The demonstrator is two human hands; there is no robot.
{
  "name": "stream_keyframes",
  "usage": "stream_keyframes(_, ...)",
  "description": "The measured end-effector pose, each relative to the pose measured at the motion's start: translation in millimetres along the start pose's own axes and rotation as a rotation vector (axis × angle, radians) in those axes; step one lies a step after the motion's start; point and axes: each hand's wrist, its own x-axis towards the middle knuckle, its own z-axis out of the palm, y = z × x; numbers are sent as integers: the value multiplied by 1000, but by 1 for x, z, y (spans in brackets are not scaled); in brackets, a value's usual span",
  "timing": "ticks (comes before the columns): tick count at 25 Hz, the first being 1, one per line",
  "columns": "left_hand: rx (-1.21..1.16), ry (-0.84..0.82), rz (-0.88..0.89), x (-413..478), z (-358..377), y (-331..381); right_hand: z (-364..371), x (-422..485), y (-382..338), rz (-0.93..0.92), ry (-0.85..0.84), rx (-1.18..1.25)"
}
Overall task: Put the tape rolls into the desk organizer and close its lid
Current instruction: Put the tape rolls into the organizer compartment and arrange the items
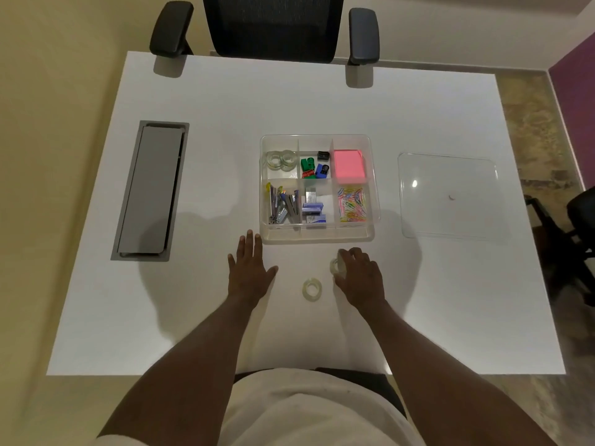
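White surface (193,317), desk organizer (317,235) open at centre, lid (450,214) flat, well apart to right. Right hand (362,278) pinches tape roll (336,266) just before organizer; roll tipped on edge, hole facing left. Second roll (312,289) flat between hands, hole up; round, no long axis. Left hand (248,272) spread flat on surface. Stored rolls (280,160) in far-left compartment. Risk: slick roll slips from fingertip pinch, rolls away on edge.

Both arms are bare and reach forward, the left forearm (193,349) and the right forearm (428,358) angling inward toward each other. Left hand (249,272): palm down, fingers straight and close together, thumb spread to the side, holding nothing. Right hand (360,275): back of hand up, fingers and thumb curled round a clear tape roll (337,266), gripping it.
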Motion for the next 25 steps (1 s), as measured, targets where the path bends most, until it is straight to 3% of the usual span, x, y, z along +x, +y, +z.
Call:
stream_keyframes(9, 2, 47, -13, -11, 6, 13, 7, -2, -13, 17, 19, 3)
stream_keyframes(11, 4, 116, 122, -21, 14, 26, 9, -2, -13, 16, 43, -1)
stream_keyframes(14, 44, 25, 374, -40, 37, 46, 8, -3, -14, 18, 113, 57)
stream_keyframes(20, 115, -27, 408, -40, 51, 54, 3, 1, -14, 5, 241, 118)
stream_keyframes(22, 106, 36, 415, -40, 42, 50, 3, -1, -15, -28, 276, 118)
stream_keyframes(25, 65, 271, 408, -27, 11, 46, 0, 8, -25, -114, 345, 103)
